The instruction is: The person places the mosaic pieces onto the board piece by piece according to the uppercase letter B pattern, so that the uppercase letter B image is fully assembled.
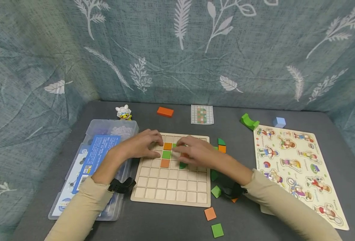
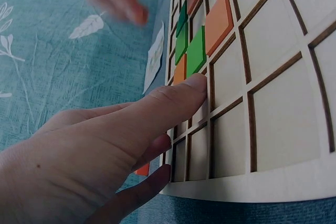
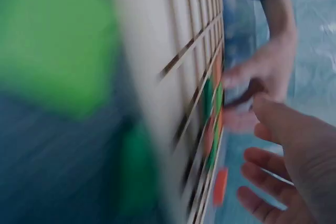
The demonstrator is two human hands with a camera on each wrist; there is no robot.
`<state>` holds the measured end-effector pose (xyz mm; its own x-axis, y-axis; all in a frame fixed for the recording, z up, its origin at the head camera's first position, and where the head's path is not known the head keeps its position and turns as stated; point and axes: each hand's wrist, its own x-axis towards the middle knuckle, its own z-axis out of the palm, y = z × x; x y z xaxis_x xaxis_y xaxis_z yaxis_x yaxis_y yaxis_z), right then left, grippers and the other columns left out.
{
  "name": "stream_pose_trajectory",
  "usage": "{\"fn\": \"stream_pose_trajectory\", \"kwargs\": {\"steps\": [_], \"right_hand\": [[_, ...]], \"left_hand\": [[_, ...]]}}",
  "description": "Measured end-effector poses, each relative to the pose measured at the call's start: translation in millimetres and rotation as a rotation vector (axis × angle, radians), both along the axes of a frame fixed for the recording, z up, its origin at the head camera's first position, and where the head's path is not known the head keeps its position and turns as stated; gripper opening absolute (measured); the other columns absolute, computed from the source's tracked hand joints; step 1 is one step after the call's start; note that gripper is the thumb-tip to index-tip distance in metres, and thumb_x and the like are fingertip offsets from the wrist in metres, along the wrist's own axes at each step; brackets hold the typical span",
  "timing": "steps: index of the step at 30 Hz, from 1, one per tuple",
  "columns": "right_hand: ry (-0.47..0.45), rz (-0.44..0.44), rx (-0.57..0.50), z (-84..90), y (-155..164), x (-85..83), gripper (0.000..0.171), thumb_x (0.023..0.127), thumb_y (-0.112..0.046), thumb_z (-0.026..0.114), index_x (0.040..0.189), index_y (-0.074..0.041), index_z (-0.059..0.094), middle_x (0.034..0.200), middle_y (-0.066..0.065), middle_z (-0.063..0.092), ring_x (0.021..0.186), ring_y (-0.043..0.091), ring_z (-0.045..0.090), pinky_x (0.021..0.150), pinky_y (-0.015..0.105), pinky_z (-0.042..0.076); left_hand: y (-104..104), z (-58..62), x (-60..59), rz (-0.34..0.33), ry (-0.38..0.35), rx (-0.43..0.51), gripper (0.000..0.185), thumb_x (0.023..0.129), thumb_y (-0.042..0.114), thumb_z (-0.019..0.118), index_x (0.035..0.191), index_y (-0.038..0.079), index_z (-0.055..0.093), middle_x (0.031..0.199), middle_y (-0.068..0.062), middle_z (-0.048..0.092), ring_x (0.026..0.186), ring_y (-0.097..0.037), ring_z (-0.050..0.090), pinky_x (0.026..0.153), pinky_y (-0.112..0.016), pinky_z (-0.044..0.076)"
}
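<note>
A wooden grid board [image 1: 171,185] lies in front of me, with orange, green and dark green tiles set in its upper cells. My left hand [image 1: 142,144] is at the board's upper left, its thumb tip right by a green square tile [image 2: 196,52] and its other fingers at the board's edge. Beside that tile sit an orange tile [image 1: 167,146] and a reddish-orange tile [image 1: 164,163]. Over the upper middle of the board hovers my right hand [image 1: 195,150], fingers loosely bent, nothing between them; it partly hides the tiles below.
Loose tiles lie right of the board, including an orange one [image 1: 210,213] and a green one [image 1: 217,230]. A plastic case [image 1: 114,214] stands left, a picture puzzle board [image 1: 301,174] right. Behind are a pattern card [image 1: 202,114], a red block [image 1: 165,112] and a figurine [image 1: 124,112].
</note>
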<state>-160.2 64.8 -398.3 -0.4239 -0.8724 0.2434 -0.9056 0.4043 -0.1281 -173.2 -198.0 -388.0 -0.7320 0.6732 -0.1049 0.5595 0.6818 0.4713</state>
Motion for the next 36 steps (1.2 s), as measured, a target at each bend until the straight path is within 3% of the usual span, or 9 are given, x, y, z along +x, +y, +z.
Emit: {"fn": "stream_pose_trajectory", "kwargs": {"steps": [5,8,12,15,26,36], "right_hand": [[-0.081,-0.159,-0.02,-9.3,61,14.5,0.051,0.087,-0.036,0.071,0.131,-0.011,0.06,0.123,0.008,0.061,0.11,0.022,0.059,0.085,0.037,0.052],[-0.026,-0.193,-0.062,-17.8,90,18.4,0.052,0.087,-0.035,0.071,0.13,-0.009,0.061,0.124,0.01,0.061,0.109,0.024,0.059,0.085,0.04,0.052],[0.116,-0.155,-0.139,-27.2,112,14.0,0.045,0.09,-0.036,0.068,0.124,-0.007,0.064,0.121,0.012,0.062,0.109,0.027,0.06,0.087,0.044,0.051],[0.157,-0.136,-0.168,-31.7,121,9.7,0.044,0.093,-0.04,0.063,0.122,-0.008,0.066,0.12,0.012,0.063,0.108,0.027,0.06,0.086,0.043,0.051],[0.11,-0.131,-0.191,-39.0,130,3.6,0.038,0.092,-0.036,0.065,0.118,-0.009,0.069,0.119,0.01,0.063,0.109,0.025,0.058,0.088,0.043,0.049],[0.079,0.017,-0.293,-45.4,132,3.2,0.02,0.091,-0.031,0.068,0.098,-0.013,0.075,0.11,0.007,0.068,0.105,0.021,0.059,0.092,0.036,0.046]], "left_hand": [[-1,-1.6,0.5,-0.006,-0.005,0.0,0.031,0.085,0.026,0.075,0.11,0.01,0.068,0.121,-0.007,0.059,0.108,-0.025,0.052,0.093,-0.044,0.046],[-3,-1.0,1.1,0.006,-0.014,-0.004,0.031,0.085,0.026,0.075,0.11,0.01,0.068,0.121,-0.007,0.059,0.108,-0.025,0.052,0.093,-0.043,0.046],[-6,-2.3,0.5,0.02,-0.005,0.001,0.03,0.084,0.025,0.076,0.108,0.01,0.068,0.12,-0.006,0.06,0.108,-0.024,0.052,0.094,-0.043,0.046],[-6,-4.2,-0.3,0.01,0.002,0.014,0.029,0.084,0.025,0.076,0.108,0.01,0.068,0.119,-0.006,0.06,0.108,-0.025,0.052,0.094,-0.044,0.046],[-1,-4.6,-2.3,-0.002,0.022,0.016,0.028,0.084,0.025,0.076,0.106,0.01,0.068,0.118,-0.007,0.06,0.109,-0.027,0.053,0.094,-0.045,0.047],[0,-3.3,-1.4,0.001,-0.001,0.012,0.029,0.084,0.026,0.076,0.108,0.011,0.068,0.118,-0.006,0.06,0.107,-0.025,0.052,0.092,-0.043,0.047]]}}
